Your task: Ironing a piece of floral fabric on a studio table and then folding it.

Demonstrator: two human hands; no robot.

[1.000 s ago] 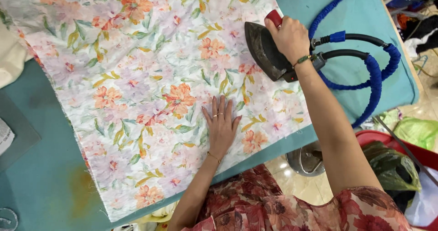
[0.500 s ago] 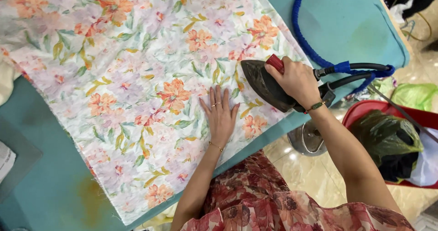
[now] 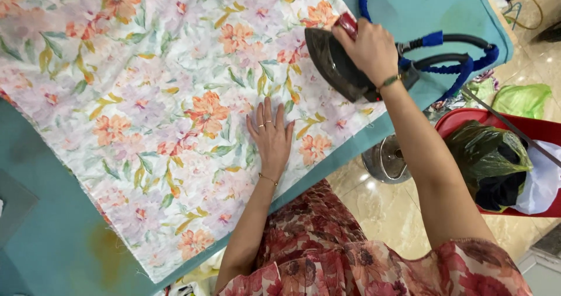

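A white cloth with orange and lilac flowers (image 3: 146,103) lies spread over a teal ironing table (image 3: 52,243). My left hand (image 3: 270,135) rests flat on the cloth near its front edge, fingers together. My right hand (image 3: 368,50) grips the red handle of a dark iron (image 3: 330,62), whose sole lies on the cloth near its right edge. A blue-wrapped hose (image 3: 450,68) runs from the back of the iron across the table's right end.
To the right, below the table, a red basket (image 3: 467,120) holds a green plastic bag (image 3: 488,150) and white cloth. A round metal base (image 3: 388,161) stands on the glossy tiled floor. Another green bag (image 3: 523,100) lies beyond the basket.
The iron has slid leftward and toward the table's front edge over the cloth, nearer my left hand. My left hand stays flat on the same spot.
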